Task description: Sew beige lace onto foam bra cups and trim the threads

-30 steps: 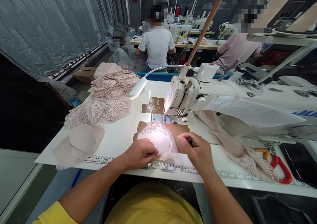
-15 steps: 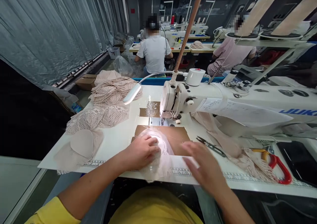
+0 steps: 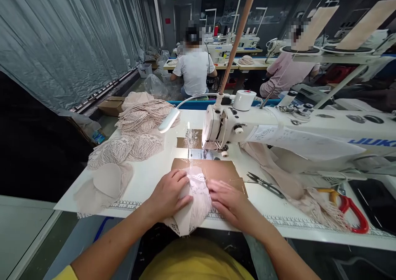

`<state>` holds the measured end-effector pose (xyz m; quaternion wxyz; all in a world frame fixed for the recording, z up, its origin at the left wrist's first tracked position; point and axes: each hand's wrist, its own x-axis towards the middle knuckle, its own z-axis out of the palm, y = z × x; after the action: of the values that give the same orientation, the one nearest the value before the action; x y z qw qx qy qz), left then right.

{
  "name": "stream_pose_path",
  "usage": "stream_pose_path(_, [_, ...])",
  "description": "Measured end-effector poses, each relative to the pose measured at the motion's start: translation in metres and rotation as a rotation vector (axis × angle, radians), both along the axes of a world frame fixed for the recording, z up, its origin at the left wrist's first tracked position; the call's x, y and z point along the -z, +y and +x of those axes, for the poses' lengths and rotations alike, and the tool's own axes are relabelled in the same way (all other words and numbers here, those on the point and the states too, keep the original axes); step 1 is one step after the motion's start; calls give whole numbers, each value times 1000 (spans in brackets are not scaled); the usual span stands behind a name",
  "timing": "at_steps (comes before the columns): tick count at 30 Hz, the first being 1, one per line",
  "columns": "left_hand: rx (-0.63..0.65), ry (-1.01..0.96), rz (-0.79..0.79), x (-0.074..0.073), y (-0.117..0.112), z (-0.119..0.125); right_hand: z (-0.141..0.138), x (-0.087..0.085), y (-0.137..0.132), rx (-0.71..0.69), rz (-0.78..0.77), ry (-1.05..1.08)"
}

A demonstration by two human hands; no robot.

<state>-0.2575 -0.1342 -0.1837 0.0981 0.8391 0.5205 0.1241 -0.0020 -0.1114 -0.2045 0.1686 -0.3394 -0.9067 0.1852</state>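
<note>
Gripping: both hands are on a pale lace piece [image 3: 194, 197] at the near edge of the surface [image 3: 148, 177].
Left hand: the left hand [image 3: 168, 195] cups the left side of the lace, fingers curled over it and holding it.
Right hand: the right hand [image 3: 227, 199] lies on the right side of the lace, fingers narrow and pressed flat on the cloth; a second ago it held a small dark tool, and half a second ago it hung open and clear of the lace.
Lace: it rests on a brown card [image 3: 222, 170] in front of the needle, with its lower part hanging over the ruler strip [image 3: 278, 220] and off the edge; earlier it lay spread out and round, now it is gathered and folded between the hands.
Snips: dark snips [image 3: 265, 184] lie on the surface just right of the card, apart from the right hand.
Reading: by my judgement the trimming is over and the piece is being folded or lined up near the machine.
Machine: the sewing machine [image 3: 235, 127] stands behind the card, its lamp [image 3: 169, 120] bent low to the left.
Left side: stacked lace cups [image 3: 136, 127] lie well apart from the hands.
Right side: red-handled scissors [image 3: 352, 214] lie on loose cloth.
Beyond: two people sit at other machines farther back.
</note>
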Motion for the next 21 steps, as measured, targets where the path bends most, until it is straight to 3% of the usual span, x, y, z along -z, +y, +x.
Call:
stream_pose_path(2, [-8, -19, 36, 7, 1, -1, 10, -3, -10, 18, -54, 63])
stream_pose_path(5, [-12, -10, 50, 11, 1, 0, 14, -9, -13, 235, -23, 137])
stream_pose_path(8, [-4, 12, 44, 11, 2, 3, -9, -15, -3, 343, -24, 114])
stream_pose_path(13, [-9, 86, 51, 16, 2, 5, -50, -18, 21, 358, -47, 22])
stream_pose_path(18, [-50, 124, 69, 26, -1, 0, -20, -17, 39, 527, 11, 20])
stream_pose_path(21, [-55, 111, 76, 28, -2, -1, 8, -24, 33, 602, 51, -2])
